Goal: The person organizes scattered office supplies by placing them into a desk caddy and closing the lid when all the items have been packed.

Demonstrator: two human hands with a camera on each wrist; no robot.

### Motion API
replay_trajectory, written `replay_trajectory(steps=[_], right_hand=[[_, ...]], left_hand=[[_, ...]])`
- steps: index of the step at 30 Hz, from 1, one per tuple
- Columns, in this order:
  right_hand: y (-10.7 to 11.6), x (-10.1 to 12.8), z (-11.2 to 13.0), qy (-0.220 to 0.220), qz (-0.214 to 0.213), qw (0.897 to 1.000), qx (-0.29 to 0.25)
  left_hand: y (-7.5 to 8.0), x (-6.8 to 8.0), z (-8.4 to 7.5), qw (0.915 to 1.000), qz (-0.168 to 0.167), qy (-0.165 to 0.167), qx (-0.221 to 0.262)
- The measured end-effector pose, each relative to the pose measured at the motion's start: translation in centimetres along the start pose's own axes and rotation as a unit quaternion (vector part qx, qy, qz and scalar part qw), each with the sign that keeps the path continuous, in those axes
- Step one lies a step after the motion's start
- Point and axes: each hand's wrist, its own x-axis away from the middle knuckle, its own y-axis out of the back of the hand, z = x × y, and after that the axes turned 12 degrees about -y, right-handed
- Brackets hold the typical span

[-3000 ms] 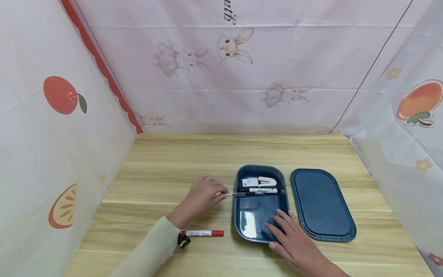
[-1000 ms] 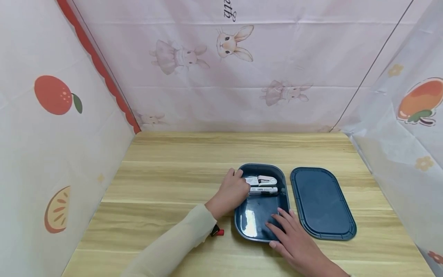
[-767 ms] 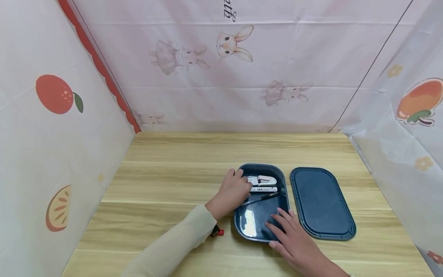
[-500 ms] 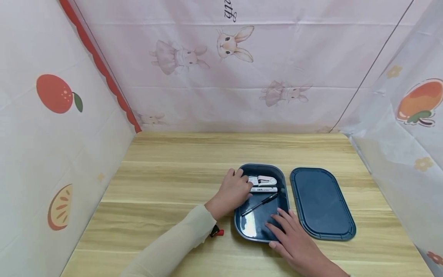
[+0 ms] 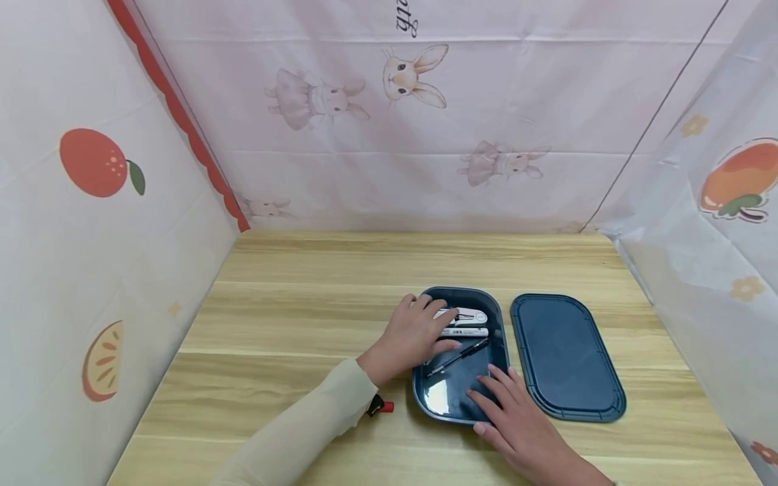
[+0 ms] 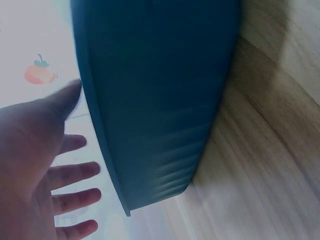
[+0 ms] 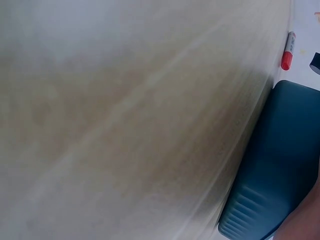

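Observation:
A dark blue tray (image 5: 497,317) sits on the wooden table (image 5: 316,317). Inside it lie a white stapler-like item (image 5: 471,315), a white marker (image 5: 464,332) and a black pen (image 5: 457,357) lying slantwise. My left hand (image 5: 416,333) hovers over the tray's left rim with fingers spread and straight, holding nothing; the left wrist view shows its open fingers (image 6: 75,172) beside the tray's outer wall (image 6: 160,100). My right hand (image 5: 513,412) rests flat on the tray's near right corner. A red marker (image 5: 384,406) lies left of the tray, mostly hidden by my left sleeve.
The tray's dark blue lid (image 5: 565,358) lies flat to the right of the tray. Cloth walls printed with rabbits and fruit enclose the table on three sides. In the right wrist view, the red marker (image 7: 287,50) shows beyond the tray wall (image 7: 270,190).
My left hand carried the black pen from the table into the tray and let it go; the pen now lies slantwise. The fingers have opened. The right hand stayed put.

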Motion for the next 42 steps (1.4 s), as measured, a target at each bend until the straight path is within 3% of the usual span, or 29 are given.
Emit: replay_trajectory(steps=[8, 16, 23, 30, 38, 42], right_hand=[[0.1, 0.0, 0.1, -0.017, 0.027, 0.999, -0.005], [0.3, -0.1, 0.1, -0.020, 0.031, 0.999, -0.004], [0.4, -0.1, 0.1, -0.016, 0.025, 1.000, -0.001], [0.4, -0.1, 0.2, -0.015, 0.022, 1.000, -0.006], [0.5, 0.0, 0.2, -0.019, 0.025, 0.999, -0.013], [0.5, 0.0, 0.2, -0.014, 0.020, 1.000, -0.014]], left_hand=[[0.7, 0.7, 0.0, 0.9988, 0.007, 0.018, 0.044], [1.3, 2.3, 0.5, 0.9979, -0.029, 0.001, 0.057], [1.8, 4.4, 1.2, 0.9982, -0.035, -0.001, 0.049], [1.8, 6.9, 1.7, 0.9980, -0.021, 0.023, 0.054], [1.4, 9.5, 2.2, 0.9950, -0.038, 0.042, 0.083], [1.2, 10.8, 2.6, 0.9924, -0.035, 0.067, 0.097]])
